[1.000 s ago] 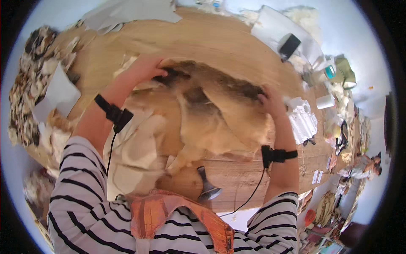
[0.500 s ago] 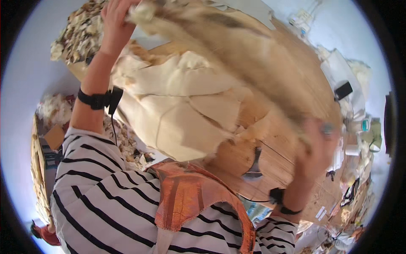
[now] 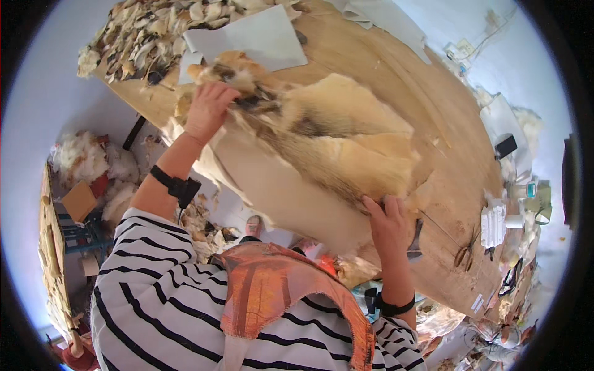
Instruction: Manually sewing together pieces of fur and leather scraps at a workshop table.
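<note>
A large fur pelt (image 3: pixel 334 130) lies across the wooden table (image 3: pixel 458 185) in front of me. Its far part shows tan fur with darker streaks, together with pale yellowish areas. Toward me, a smooth cream section (image 3: pixel 272 179) hangs over the table's near edge. My left hand (image 3: pixel 210 108) is closed on the pelt's left end, beside a dark, shaggy patch. At the right end, my right hand (image 3: pixel 388 222) grips the near edge with curled fingers. Just right of that hand rests a dark flared tool (image 3: pixel 415 240).
Fur scraps (image 3: pixel 154 37) are heaped at the far left, beside white sheets (image 3: pixel 253 43). Scissors (image 3: pixel 465 252) lie on the right of the table, near a white bundle (image 3: pixel 493 227) and a small black box (image 3: pixel 505 146). Fluffy white material (image 3: pixel 80 157) sits at left.
The pelt has come down from its raised, blurred position onto the table, and its furry side now shows. My left hand has moved nearer and right; my right hand has moved left.
</note>
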`<state>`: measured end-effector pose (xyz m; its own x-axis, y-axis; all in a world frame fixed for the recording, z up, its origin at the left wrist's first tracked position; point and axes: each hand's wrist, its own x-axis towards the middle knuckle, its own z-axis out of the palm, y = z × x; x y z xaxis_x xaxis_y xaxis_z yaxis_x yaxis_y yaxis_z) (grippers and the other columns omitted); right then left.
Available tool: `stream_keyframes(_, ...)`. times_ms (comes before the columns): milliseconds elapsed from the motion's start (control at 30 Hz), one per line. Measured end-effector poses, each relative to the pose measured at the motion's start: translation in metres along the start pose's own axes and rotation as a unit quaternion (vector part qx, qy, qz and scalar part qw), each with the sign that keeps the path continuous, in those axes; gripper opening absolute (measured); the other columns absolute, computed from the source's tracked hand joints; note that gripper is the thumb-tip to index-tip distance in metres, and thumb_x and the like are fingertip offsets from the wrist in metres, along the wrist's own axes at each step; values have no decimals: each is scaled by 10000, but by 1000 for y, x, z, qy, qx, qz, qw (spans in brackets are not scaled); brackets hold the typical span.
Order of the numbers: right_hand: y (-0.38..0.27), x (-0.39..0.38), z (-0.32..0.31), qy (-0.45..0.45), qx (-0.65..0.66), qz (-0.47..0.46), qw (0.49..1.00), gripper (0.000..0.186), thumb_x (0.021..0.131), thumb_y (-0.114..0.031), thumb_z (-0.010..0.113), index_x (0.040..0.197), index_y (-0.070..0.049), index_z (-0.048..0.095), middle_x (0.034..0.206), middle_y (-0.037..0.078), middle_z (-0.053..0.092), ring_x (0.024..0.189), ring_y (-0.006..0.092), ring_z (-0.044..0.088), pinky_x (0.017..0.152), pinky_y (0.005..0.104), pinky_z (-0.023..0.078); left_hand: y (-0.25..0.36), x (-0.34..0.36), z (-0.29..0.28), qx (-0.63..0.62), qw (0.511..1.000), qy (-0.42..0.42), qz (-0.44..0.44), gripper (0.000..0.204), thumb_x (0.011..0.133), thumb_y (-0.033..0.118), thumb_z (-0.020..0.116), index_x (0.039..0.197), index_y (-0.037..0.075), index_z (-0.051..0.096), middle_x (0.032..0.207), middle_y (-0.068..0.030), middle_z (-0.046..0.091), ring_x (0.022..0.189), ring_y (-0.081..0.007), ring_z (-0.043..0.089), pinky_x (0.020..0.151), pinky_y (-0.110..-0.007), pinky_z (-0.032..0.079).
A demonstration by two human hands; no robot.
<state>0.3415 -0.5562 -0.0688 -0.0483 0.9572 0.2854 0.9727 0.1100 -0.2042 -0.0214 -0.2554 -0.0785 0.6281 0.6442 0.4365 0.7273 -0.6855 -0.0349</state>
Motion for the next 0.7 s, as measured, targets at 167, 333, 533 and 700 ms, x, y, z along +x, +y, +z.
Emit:
stream_keyframes(167, -39, -26, 22, -44, -59, 132, 988, 304, 837, -42, 602, 1126, -114, 660, 959, 127, 561, 989, 328, 544, 813, 414, 462, -33, -34, -6, -86, 995, 20, 41, 445, 759, 30, 637, 1180, 167, 591, 1185, -43, 591, 1150, -286, 524, 977, -412, 402)
stream_keyframes(333, -72, -141, 64, 41, 217, 333, 917, 184, 880, -91, 644, 1053, -35, 613, 996, 91, 617, 825, 184, 585, 719, 348, 489, -100, -122, -18, -271, 932, 97, -220, 479, 815, 43, 676, 1269, 54, 525, 1247, -127, 558, 1170, -295, 524, 1003, -431, 396)
stream_keyframes(533, -107, -182, 182, 105, 447, 491, 740, 431, 845, -98, 700, 1225, -42, 505, 1069, 52, 622, 874, 191, 612, 822, 337, 499, -91, -199, 20, -656, 547, -46, -517, 609, 916, 256, 671, 1410, 88, 356, 1317, -51, 497, 1120, -203, 538, 945, -406, 430)
stream_keyframes(700, -107, -150, 203, 179, 481, 456, 727, 483, 847, -136, 725, 1271, -59, 506, 1134, 54, 635, 988, 189, 614, 899, 320, 477, -85, -204, 44, -735, 450, -103, -497, 489, 924, 316, 655, 1331, 111, 478, 1226, -44, 570, 1073, -174, 567, 912, -391, 452)
